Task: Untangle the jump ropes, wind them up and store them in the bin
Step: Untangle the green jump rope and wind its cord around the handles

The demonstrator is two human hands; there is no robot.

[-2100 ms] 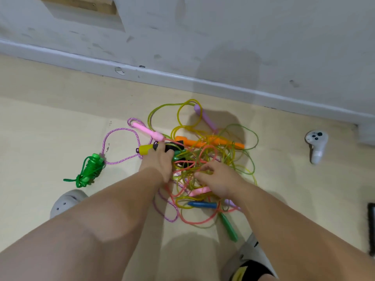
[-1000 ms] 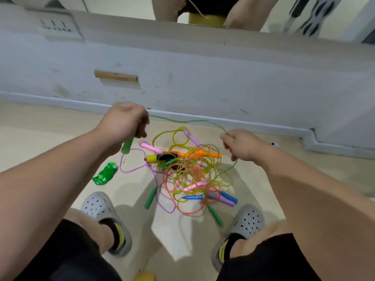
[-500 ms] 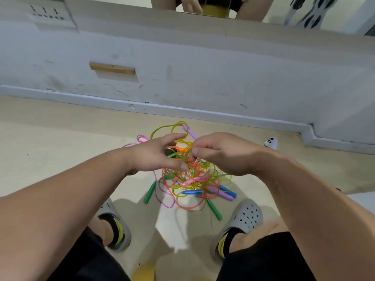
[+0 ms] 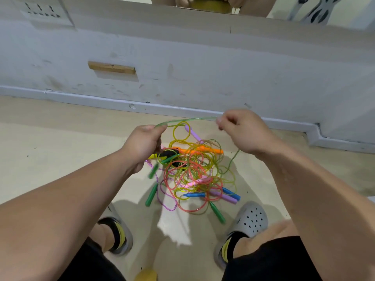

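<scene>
Head view, looking down past both forearms to the floor (image 4: 60, 151). The left hand (image 4: 144, 146) is curled round a green jump rope (image 4: 188, 120). The right hand (image 4: 241, 132) pinches the same cord between thumb and fingertips further along, so a short span runs raised and nearly level between the two hands. From the right hand the cord drops down into the tangle of jump ropes (image 4: 192, 171), which lies on the floor between the person's sandals (image 4: 251, 218) and the baseboard (image 4: 101, 99). A green handle (image 4: 152, 171), blurred, hangs just below the left hand; whether it belongs to the held rope cannot be told. An orange handle (image 4: 200, 150) and a blue handle (image 4: 194, 194), among others, sit caught in the yellow, red and green loops. No bin is in view.

Step in hand, as judged: untangling, with one green rope singled out of the heap; winding and storing are not yet begun for it. The next move calls for feeding the cord hand over hand, following it to where it enters the loops. It should be lifted clear rather than pulled hard, since a sharp tug would likely tighten the knots and drag the whole pile.
</scene>
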